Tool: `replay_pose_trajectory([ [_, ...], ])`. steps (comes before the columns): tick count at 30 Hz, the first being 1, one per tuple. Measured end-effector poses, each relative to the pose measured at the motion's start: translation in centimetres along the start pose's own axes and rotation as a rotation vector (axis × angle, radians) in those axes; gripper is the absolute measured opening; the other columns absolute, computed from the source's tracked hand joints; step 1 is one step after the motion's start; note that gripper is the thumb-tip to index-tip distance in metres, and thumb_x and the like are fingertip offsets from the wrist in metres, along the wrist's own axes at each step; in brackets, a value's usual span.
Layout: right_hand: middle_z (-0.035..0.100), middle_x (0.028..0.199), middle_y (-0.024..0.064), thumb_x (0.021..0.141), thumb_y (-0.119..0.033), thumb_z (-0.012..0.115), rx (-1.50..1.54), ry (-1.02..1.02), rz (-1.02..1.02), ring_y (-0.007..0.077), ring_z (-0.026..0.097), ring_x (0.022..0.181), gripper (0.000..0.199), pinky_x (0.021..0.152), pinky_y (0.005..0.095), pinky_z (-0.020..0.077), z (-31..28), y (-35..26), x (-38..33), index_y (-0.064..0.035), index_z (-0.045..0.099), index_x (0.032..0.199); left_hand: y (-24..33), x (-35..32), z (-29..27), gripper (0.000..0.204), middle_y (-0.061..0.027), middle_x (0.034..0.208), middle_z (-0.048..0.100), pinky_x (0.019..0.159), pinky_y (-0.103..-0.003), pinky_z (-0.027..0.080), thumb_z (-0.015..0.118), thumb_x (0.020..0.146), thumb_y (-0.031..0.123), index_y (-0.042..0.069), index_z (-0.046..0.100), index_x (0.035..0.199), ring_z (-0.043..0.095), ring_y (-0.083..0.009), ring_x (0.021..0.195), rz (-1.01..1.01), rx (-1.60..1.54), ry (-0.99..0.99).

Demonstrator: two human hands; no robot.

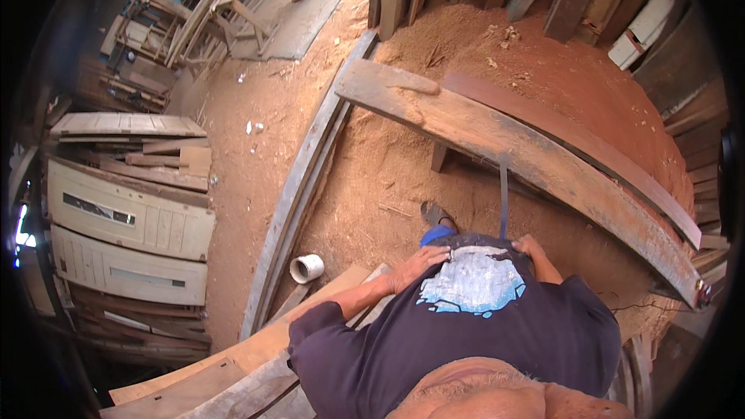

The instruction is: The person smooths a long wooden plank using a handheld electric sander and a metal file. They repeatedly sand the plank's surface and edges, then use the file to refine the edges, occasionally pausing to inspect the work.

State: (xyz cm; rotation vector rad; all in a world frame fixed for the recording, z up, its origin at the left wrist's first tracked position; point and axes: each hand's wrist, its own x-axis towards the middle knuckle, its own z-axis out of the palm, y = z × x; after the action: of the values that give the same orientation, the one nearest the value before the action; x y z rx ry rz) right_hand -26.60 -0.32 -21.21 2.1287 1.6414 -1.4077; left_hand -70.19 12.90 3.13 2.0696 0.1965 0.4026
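The long plank [535,159] lies just ahead of the person, above the sawdust floor [372,178], its long axis running from upper left to lower right across the view. The left hand [419,262] lies flat, fingers spread, on the shirt front. The right hand [530,248] is closed around the lower end of a thin dark strip [504,194] that rises to the plank's near edge, so this hand is nearer the plank.
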Motion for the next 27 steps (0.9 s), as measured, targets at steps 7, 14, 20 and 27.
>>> replay_pose_trajectory([
  [7, 0.072, 0.078, 0.0213, 0.091, -0.039, 0.062, 0.196, -0.086, 0.445, 0.0322, 0.074, 0.077, 0.047, 0.075, 0.0426, 0.0566, 1.1, 6.8, -10.0, 0.0052, 0.074, 0.081, 0.5, 0.4, 7.6, 0.064, -0.025, 0.154, 0.038, 0.118, -0.051, 0.029, 0.051, 0.099, 0.037, 0.008, 0.034, 0.153, 0.039, -0.043, 0.139, 0.0, -0.054, -0.031],
  [14, 0.073, 0.09, 0.0223, 0.092, -0.037, 0.059, 0.189, -0.03, 0.38, 0.0345, 0.072, 0.089, 0.045, 0.081, 0.0425, 0.0555, 0.1, 4.6, -14.4, 0.005, 0.075, 0.088, 5.8, 6.3, 5.2, 0.065, -0.0263, 0.153, 0.038, 0.118, -0.051, 0.027, 0.043, 0.101, 0.043, 0.003, 0.034, 0.152, 0.038, -0.0438, 0.139, 0.071, 0.014, -0.209],
  [20, 0.071, 0.106, 0.0199, 0.09, -0.047, 0.051, 0.109, 0.305, 0.266, 0.0404, 0.068, 0.1, 0.051, 0.089, 0.046, 0.0545, 11.6, 15.3, -10.1, -0.0043, 0.077, 0.096, -0.4, 13.7, 5.1, 0.066, -0.0247, 0.154, 0.037, 0.119, -0.051, 0.027, 0.046, 0.099, 0.038, 0.002, 0.036, 0.153, 0.035, -0.0424, 0.142, 0.242, 0.032, -0.489],
  [27, 0.071, 0.102, 0.0256, 0.098, -0.035, 0.052, 0.834, 0.416, 0.757, 0.0376, 0.071, 0.095, 0.042, 0.082, 0.0476, 0.0543, 11.0, 7.2, -17.1, 0.0006, 0.075, 0.097, -11.0, 19.3, 4.7, 0.063, -0.0205, 0.157, 0.033, 0.118, -0.051, 0.028, 0.058, 0.092, 0.021, 0.01, 0.041, 0.151, 0.034, -0.0425, 0.14, 0.343, 0.271, -0.719],
])
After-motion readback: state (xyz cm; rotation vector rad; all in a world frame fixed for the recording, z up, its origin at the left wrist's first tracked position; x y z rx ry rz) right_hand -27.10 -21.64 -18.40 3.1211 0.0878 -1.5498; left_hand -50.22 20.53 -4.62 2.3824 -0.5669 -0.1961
